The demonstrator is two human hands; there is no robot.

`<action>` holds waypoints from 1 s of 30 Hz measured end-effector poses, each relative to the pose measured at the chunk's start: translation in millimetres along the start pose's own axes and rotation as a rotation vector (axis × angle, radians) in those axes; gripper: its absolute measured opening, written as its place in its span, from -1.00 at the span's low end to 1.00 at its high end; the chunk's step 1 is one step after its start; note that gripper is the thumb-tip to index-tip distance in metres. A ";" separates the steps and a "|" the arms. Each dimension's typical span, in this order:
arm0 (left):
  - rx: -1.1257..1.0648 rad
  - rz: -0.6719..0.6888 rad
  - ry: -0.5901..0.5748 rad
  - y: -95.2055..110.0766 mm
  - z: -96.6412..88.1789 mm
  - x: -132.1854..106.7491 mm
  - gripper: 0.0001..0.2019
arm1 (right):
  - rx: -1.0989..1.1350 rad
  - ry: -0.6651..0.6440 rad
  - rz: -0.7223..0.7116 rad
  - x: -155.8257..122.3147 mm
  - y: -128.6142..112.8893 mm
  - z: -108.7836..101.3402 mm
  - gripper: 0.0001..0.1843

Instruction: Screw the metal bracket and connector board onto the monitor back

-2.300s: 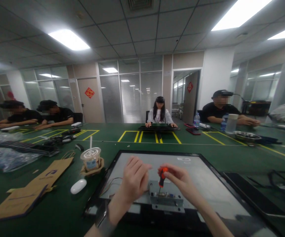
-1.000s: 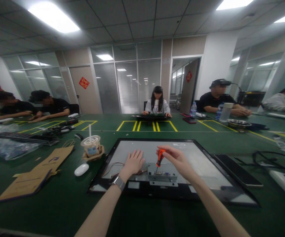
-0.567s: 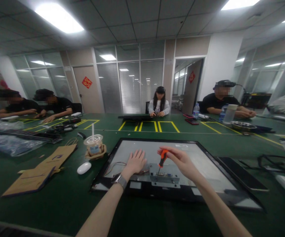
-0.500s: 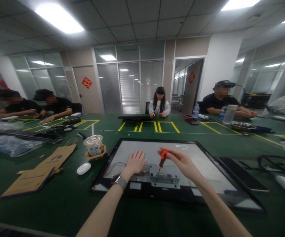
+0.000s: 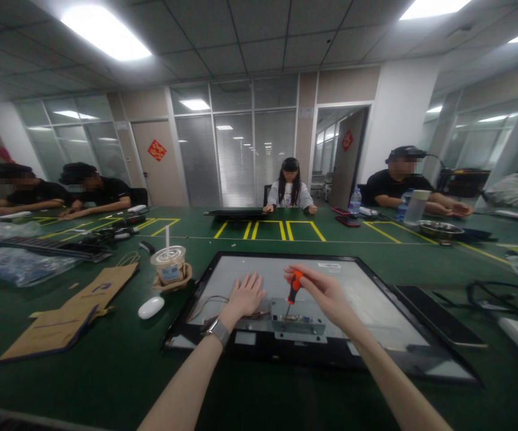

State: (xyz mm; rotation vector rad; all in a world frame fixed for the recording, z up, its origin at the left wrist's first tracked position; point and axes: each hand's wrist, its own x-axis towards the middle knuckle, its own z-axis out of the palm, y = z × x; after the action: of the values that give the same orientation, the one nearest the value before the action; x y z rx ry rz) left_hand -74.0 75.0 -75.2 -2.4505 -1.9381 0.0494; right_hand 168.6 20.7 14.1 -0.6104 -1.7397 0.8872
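A flat display panel (image 5: 357, 287) with a black frame lies back side up on the green table. Near its front edge sits a metal bracket (image 5: 301, 335) with small connectors. My right hand (image 5: 326, 293) grips an orange and black screwdriver (image 5: 294, 288) by its handle; the shaft points down at the bracket, though the exact spot its tip meets is too small to make out. Fingers spread, my left hand (image 5: 245, 295) rests flat on the panel just left of the bracket. Thin wires (image 5: 211, 306) run beside it.
To the left are a white mouse (image 5: 151, 307), a drink cup (image 5: 169, 266) in a cardboard holder and a paper bag (image 5: 74, 311). A black slab-like device (image 5: 438, 314) and cables (image 5: 501, 299) lie right. Several people sit around the table's far side.
My right hand has shifted very slightly with the screwdriver, which stays over the bracket. My left hand stays on the panel. Across the table, a person's hands have moved apart.
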 end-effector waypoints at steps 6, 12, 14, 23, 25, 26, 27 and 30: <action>-0.012 -0.012 0.023 1.6 -0.3 -0.7 -0.44 | -0.084 0.139 -0.095 4.1 5.8 1.1 -0.73; -0.007 -0.022 0.015 5.4 -6.5 -4.4 -0.43 | -0.018 -0.028 -0.037 -0.4 -4.2 -0.2 -0.63; -0.007 -0.017 0.027 6.0 -7.3 -5.3 -0.44 | -0.029 -0.029 -0.020 -0.8 -5.8 0.7 -0.66; 0.035 0.007 0.082 3.2 1.1 -3.6 -0.45 | 0.067 0.055 -0.052 -0.5 -8.1 15.9 -0.72; 0.040 0.006 0.091 2.1 4.2 -1.5 -0.44 | 0.082 0.006 -0.031 -1.8 -11.6 17.2 -0.69; 0.041 0.005 0.088 1.6 5.6 -0.5 -0.44 | 0.087 -0.020 -0.018 -2.4 -12.9 17.3 -0.68; 0.039 0.005 0.082 1.0 6.8 0.4 -0.43 | 0.096 -0.044 -0.004 -2.8 -13.5 17.3 -0.67; 0.034 0.002 0.078 -0.2 9.0 2.2 -0.43 | 0.151 -0.052 0.037 -3.0 -9.8 16.6 -0.63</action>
State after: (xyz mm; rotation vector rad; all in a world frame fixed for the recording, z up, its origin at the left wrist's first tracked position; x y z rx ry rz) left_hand -74.0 77.2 -84.3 -2.3949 -1.8872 -0.0130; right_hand 154.1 8.1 17.2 -0.5253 -1.6941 1.0583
